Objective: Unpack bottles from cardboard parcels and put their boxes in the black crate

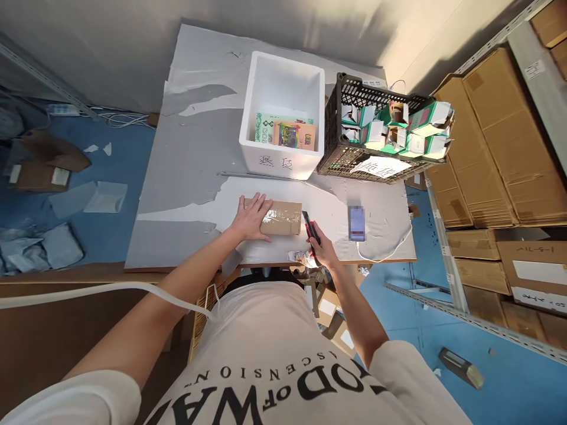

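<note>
A small brown cardboard box (283, 218) with shiny clear tape lies flat near the table's front edge. My left hand (253, 219) rests on the box's left end, fingers spread and pressing on it. In my right hand (324, 247) is a black and red box cutter (312, 232), my fingers wrapped round its handle. Its dark tip points away from me, just beside the right end of the box. Crumpled clear plastic (303, 258) lies at the table edge by my right hand.
Behind the box stands a white foam bin (272, 160) holding colourful packets. To its right, a black crate (336, 159) is filled with several green and white cartons (375, 133). A phone (357, 223) on a white cable lies at right. Shelves hold large cardboard boxes (496, 136).
</note>
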{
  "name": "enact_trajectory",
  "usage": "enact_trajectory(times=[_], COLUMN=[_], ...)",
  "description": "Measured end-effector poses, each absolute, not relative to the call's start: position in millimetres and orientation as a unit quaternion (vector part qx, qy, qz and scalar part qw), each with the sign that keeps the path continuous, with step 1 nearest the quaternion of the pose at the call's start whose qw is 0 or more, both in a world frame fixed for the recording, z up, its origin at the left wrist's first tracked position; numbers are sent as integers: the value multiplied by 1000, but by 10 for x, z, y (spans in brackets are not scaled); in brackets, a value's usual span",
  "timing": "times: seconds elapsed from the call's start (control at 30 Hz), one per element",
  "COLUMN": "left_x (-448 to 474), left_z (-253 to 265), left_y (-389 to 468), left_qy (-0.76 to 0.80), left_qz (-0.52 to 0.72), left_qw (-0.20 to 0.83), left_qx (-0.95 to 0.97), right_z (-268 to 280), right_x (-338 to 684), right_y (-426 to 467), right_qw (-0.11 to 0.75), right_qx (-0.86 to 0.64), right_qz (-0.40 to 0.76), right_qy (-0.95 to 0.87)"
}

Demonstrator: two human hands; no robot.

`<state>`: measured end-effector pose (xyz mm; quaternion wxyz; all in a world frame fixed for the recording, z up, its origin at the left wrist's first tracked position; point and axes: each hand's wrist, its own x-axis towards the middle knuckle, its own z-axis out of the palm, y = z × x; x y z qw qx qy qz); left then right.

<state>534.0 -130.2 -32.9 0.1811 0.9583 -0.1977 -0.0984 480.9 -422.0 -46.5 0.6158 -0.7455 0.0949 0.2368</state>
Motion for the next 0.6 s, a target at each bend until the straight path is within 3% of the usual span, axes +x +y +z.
enact_trajectory(times=[0.27,0.6], left_x=[5342,5411], left_z=[-445,-521], left_y=[-1301,-1297], left_qy=[-188,-183], left_qz=[-74,-52], left_qw=[189,198], left_qx=[961,962], right_z=[-480,-319], right_x=[4793,4926], right_y=[-4180,-4410], right_qw=[651,584], right_qx=[-709,-746], right_qz=[256,320], right_qy=[95,10])
